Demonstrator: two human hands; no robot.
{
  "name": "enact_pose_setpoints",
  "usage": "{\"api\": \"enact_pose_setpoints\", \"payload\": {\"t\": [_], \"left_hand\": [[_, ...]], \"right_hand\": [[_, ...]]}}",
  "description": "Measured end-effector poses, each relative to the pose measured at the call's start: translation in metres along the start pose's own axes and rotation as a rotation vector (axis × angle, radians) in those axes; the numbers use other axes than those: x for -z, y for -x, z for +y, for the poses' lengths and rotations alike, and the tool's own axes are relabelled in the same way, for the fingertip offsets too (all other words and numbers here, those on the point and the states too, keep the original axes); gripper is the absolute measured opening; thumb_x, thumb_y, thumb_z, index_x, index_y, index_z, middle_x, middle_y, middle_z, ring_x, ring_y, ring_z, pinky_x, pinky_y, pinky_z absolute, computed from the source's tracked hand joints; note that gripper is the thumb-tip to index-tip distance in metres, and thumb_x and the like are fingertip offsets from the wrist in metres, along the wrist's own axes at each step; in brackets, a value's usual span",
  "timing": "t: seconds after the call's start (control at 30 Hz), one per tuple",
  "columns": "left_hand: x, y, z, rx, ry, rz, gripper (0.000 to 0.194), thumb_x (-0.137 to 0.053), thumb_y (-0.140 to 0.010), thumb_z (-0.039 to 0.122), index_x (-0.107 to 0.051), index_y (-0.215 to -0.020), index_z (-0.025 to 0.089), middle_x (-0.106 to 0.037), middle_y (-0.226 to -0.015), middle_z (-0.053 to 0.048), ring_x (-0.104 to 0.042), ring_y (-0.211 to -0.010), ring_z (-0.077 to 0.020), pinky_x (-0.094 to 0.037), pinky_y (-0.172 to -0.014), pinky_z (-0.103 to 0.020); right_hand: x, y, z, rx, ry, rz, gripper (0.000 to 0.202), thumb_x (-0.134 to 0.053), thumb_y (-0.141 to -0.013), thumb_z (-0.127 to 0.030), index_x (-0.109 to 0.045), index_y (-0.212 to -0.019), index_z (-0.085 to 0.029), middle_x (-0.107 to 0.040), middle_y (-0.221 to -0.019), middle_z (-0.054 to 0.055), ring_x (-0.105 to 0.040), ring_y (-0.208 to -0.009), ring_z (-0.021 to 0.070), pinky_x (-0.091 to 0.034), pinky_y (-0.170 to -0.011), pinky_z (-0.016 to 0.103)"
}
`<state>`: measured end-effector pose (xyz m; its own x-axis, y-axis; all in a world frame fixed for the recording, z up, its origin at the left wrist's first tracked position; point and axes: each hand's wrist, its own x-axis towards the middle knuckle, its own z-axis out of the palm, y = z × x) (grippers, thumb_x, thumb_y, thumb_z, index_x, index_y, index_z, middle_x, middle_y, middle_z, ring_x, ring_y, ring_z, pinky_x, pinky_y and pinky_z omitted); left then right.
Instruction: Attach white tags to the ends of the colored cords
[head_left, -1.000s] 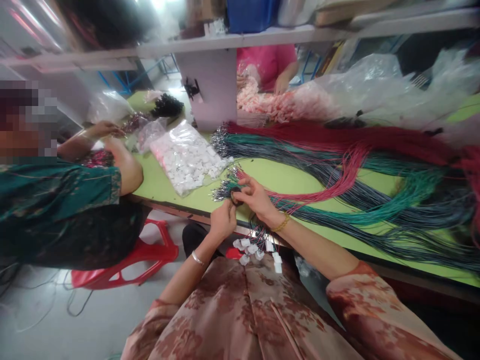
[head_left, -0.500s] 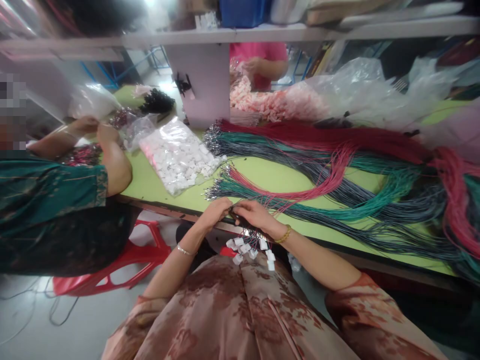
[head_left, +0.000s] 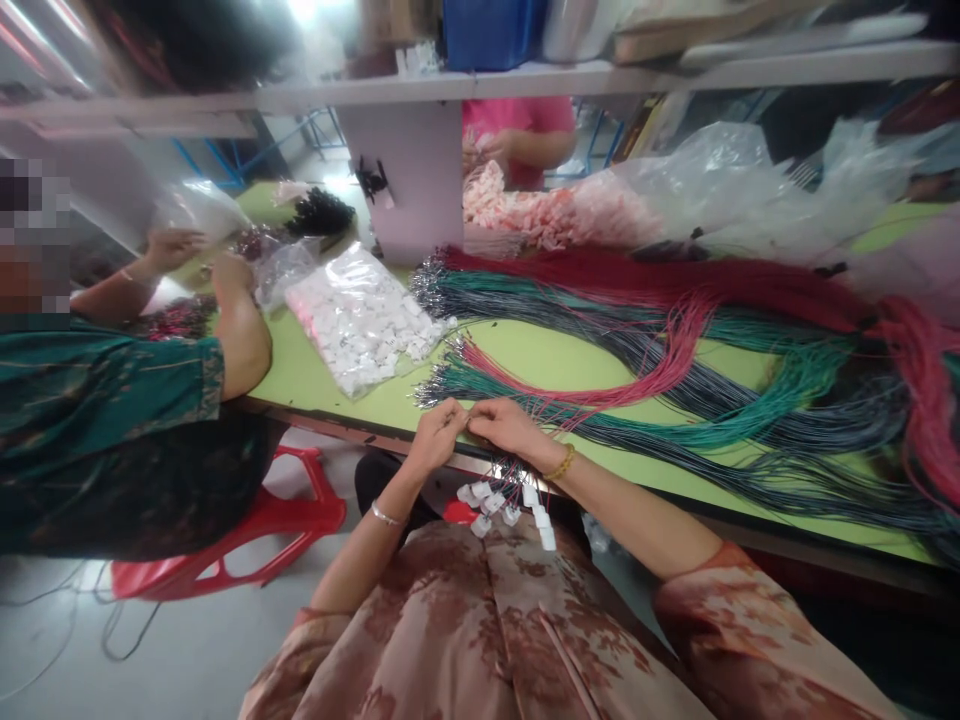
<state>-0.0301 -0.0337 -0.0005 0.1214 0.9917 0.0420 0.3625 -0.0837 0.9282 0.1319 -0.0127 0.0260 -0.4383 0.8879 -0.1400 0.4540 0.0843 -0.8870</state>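
At the table's near edge, my left hand (head_left: 441, 432) is closed in a pinch, its fingertips meeting those of my right hand (head_left: 506, 425). The small thing between them is too hidden to make out. My right hand is closed too, fingers bent inward. Below it, several white plastic connectors (head_left: 491, 500) dangle on thin dark and red wires (head_left: 513, 468) in front of my lap. Just beyond my hands lie the metal-tipped ends of a green wire bundle (head_left: 480, 378) and a red wire bundle (head_left: 585, 392).
A clear bag of white connectors (head_left: 367, 325) lies on the green table (head_left: 517, 345). Long dark wires (head_left: 720, 480) spread rightward. A co-worker's arm (head_left: 244, 335) is at left, over a red stool (head_left: 300, 520). Across the table, another person (head_left: 532, 135) handles pale pink pieces (head_left: 540, 210). A shelf (head_left: 360, 92) crosses above.
My fingertips have drawn closer together, and the dark thing seen between my hands earlier is now hidden. The co-worker's hands at left have moved apart. The view has shifted slightly.
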Motion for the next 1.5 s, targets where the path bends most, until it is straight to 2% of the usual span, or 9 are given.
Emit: {"api": "enact_pose_setpoints", "payload": {"t": [0.4,0.5,0.6,0.73,0.87,1.03,1.23,1.37,1.5], "left_hand": [[-0.021,0.002,0.003,0.044,-0.314,0.127,0.021,-0.048,-0.083,0.031,-0.050,-0.066,0.019,-0.049,-0.060,0.003,-0.045,-0.061,-0.0126,-0.032,-0.060,-0.023],[-0.023,-0.004,0.006,0.119,-0.493,0.165,0.019,-0.048,-0.085,0.031,-0.052,-0.069,0.020,-0.049,-0.059,0.001,-0.046,-0.060,-0.0146,-0.029,-0.059,-0.024],[-0.021,-0.014,0.009,0.167,-0.630,0.183,0.018,-0.047,-0.087,0.033,-0.056,-0.076,0.022,-0.053,-0.061,0.000,-0.049,-0.060,-0.0171,-0.026,-0.059,-0.026],[-0.021,-0.006,0.016,0.114,-0.704,0.056,0.023,-0.043,-0.091,0.040,-0.057,-0.086,0.023,-0.060,-0.067,-0.003,-0.055,-0.062,-0.0191,-0.028,-0.058,-0.026],[-0.033,0.029,0.022,0.103,-0.820,-0.022,0.032,-0.036,-0.094,0.043,-0.056,-0.097,0.019,-0.063,-0.070,-0.007,-0.061,-0.064,-0.0215,-0.032,-0.058,-0.027],[-0.045,0.058,0.026,0.041,-0.837,-0.081,0.031,-0.030,-0.097,0.031,-0.057,-0.098,0.017,-0.062,-0.072,-0.008,-0.060,-0.063,-0.0197,-0.035,-0.057,-0.028],[-0.026,0.057,0.025,-0.362,-0.879,-0.069,0.032,-0.041,-0.094,0.033,-0.060,-0.074,0.017,-0.062,-0.085,-0.010,-0.057,-0.081,-0.0191,-0.045,-0.071,-0.030],[-0.022,0.055,0.015,-0.358,-0.925,-0.120,0.028,-0.037,-0.096,0.026,-0.062,-0.087,0.017,-0.063,-0.086,-0.008,-0.058,-0.073,-0.0142,-0.045,-0.057,-0.023],[-0.031,0.079,0.006,-0.465,-0.906,-0.186,0.031,-0.037,-0.094,0.018,-0.058,-0.115,0.017,-0.065,-0.099,-0.011,-0.064,-0.078,-0.0154,-0.052,-0.060,-0.023]], "right_hand": [[-0.003,0.010,0.004,-0.019,0.170,0.120,0.021,-0.045,-0.075,-0.022,-0.042,-0.055,-0.019,-0.046,-0.054,-0.003,-0.039,-0.054,0.0102,-0.027,-0.055,0.024],[-0.003,0.035,-0.016,0.048,0.132,-0.091,0.018,-0.047,-0.073,-0.018,-0.049,-0.055,-0.018,-0.048,-0.052,-0.003,-0.039,-0.050,0.0095,-0.029,-0.053,0.023],[-0.002,0.070,-0.045,0.389,0.014,-0.607,0.010,-0.053,-0.073,-0.017,-0.062,-0.070,-0.018,-0.059,-0.061,-0.004,-0.048,-0.054,0.0091,-0.035,-0.057,0.021],[0.031,0.068,-0.062,0.423,0.126,-0.223,0.023,-0.045,-0.087,-0.024,-0.067,-0.087,-0.018,-0.065,-0.074,0.002,-0.054,-0.064,0.0126,-0.040,-0.065,0.024],[0.098,0.008,-0.025,0.231,0.509,0.410,0.037,-0.040,-0.092,-0.033,-0.064,-0.114,-0.015,-0.066,-0.088,0.011,-0.057,-0.083,0.0218,-0.039,-0.079,0.033],[0.135,-0.050,0.048,-0.020,0.933,0.427,0.046,-0.044,-0.091,-0.032,-0.052,-0.132,-0.012,-0.063,-0.092,0.016,-0.054,-0.088,0.0259,-0.036,-0.074,0.032],[0.104,-0.056,0.039,0.029,0.937,0.485,0.039,-0.044,-0.092,-0.033,-0.059,-0.120,-0.011,-0.060,-0.102,0.019,-0.050,-0.093,0.0275,-0.035,-0.077,0.034],[0.055,-0.043,0.014,0.210,0.790,0.212,0.029,-0.045,-0.093,-0.035,-0.063,-0.104,-0.016,-0.062,-0.095,0.012,-0.052,-0.087,0.0226,-0.036,-0.078,0.032],[0.024,-0.032,0.023,0.205,0.769,0.186,0.023,-0.048,-0.091,-0.028,-0.063,-0.102,-0.016,-0.061,-0.100,0.013,-0.052,-0.093,0.0233,-0.037,-0.081,0.032]]}}
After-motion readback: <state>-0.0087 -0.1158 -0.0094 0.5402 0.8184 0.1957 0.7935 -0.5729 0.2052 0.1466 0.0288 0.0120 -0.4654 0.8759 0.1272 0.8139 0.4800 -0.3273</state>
